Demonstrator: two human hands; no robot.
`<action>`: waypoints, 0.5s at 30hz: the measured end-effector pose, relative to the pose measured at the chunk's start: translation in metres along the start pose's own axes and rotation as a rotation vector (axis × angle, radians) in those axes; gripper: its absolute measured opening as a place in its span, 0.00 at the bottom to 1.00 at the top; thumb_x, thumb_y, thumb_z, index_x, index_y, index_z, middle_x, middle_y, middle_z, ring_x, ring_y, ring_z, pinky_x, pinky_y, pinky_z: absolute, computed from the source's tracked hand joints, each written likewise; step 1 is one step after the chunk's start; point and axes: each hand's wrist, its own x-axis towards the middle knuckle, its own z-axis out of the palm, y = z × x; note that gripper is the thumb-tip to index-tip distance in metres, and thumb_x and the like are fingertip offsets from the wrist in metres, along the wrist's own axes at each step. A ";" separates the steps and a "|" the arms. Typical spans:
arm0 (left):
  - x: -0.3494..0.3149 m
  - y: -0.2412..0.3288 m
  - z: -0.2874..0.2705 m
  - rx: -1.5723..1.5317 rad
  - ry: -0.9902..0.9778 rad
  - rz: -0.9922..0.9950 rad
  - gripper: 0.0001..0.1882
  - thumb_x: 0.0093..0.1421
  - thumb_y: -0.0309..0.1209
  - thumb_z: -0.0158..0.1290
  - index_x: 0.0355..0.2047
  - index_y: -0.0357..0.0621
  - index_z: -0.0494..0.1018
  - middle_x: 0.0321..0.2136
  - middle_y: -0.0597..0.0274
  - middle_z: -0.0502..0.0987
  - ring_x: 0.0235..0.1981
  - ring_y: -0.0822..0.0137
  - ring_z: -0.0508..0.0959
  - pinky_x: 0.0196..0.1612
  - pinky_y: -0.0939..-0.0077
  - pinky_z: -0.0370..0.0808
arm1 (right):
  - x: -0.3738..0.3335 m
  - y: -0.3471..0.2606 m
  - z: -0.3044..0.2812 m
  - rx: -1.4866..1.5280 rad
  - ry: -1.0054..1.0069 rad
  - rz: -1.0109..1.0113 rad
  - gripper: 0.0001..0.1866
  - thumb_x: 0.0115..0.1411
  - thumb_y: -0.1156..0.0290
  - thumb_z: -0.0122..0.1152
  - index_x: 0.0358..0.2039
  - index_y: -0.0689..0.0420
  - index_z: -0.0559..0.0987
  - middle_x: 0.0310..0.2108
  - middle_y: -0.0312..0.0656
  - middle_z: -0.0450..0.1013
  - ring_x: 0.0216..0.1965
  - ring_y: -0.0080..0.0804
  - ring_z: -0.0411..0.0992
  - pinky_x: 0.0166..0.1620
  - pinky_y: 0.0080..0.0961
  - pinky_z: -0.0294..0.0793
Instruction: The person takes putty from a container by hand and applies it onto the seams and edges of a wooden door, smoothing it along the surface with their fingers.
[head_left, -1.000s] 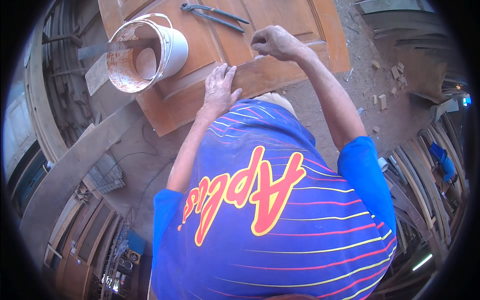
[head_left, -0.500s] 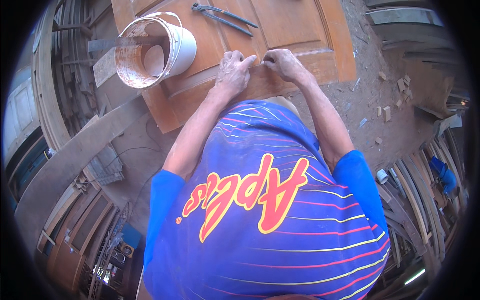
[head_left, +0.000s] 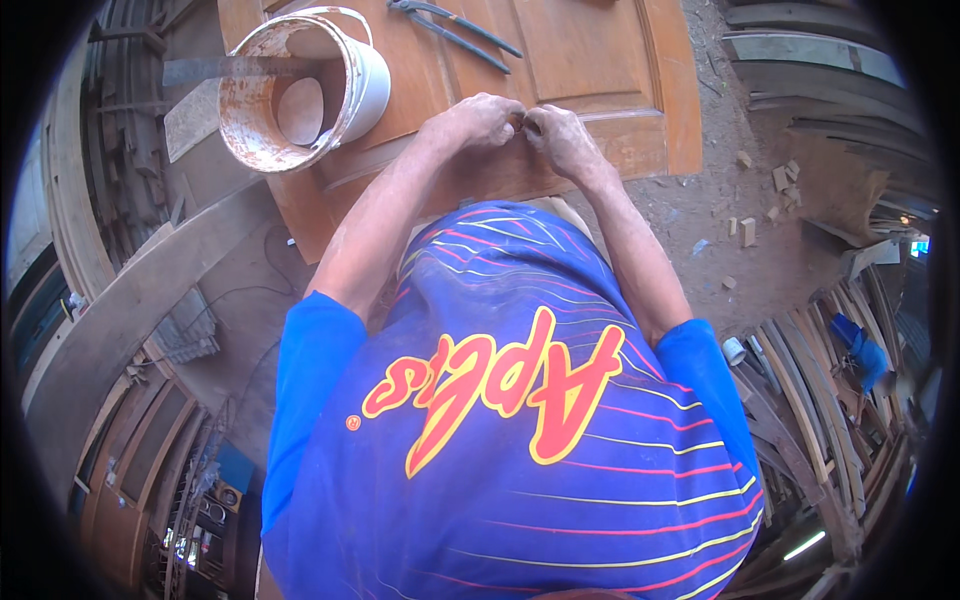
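Note:
A wooden panel door (head_left: 590,45) lies flat in front of me, with raised panels and an orange-brown finish. Over its near rail, my left hand (head_left: 480,120) and my right hand (head_left: 562,138) meet with their fingertips close together. The fingers of both are curled in a pinch. Whatever they pinch is too small or too hidden to make out. Dark pincers (head_left: 455,30) with long handles lie on the door beyond my left hand. To the left, a white bucket (head_left: 370,95) stands tilted in the view, smeared inside with brown, and a flat metal blade (head_left: 200,70) lies across its rim.
Small wood offcuts (head_left: 748,232) lie scattered on the dirt floor at the right. Stacked boards (head_left: 810,390) fill the lower right, and more long planks (head_left: 90,200) stand along the left. A long curved-looking board (head_left: 150,290) runs beside the door's left corner.
My left hand has moved right, up against my right hand, and its fingers have turned inward. The whole view has shifted slightly, bringing the bucket and door a little left.

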 end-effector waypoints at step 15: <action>-0.011 0.027 -0.028 -0.182 -0.176 -0.065 0.24 0.67 0.26 0.48 0.63 0.45 0.76 0.53 0.46 0.83 0.53 0.49 0.84 0.59 0.53 0.78 | -0.017 -0.020 -0.002 -0.107 -0.013 0.144 0.10 0.68 0.71 0.57 0.38 0.62 0.83 0.39 0.58 0.80 0.44 0.59 0.80 0.49 0.53 0.80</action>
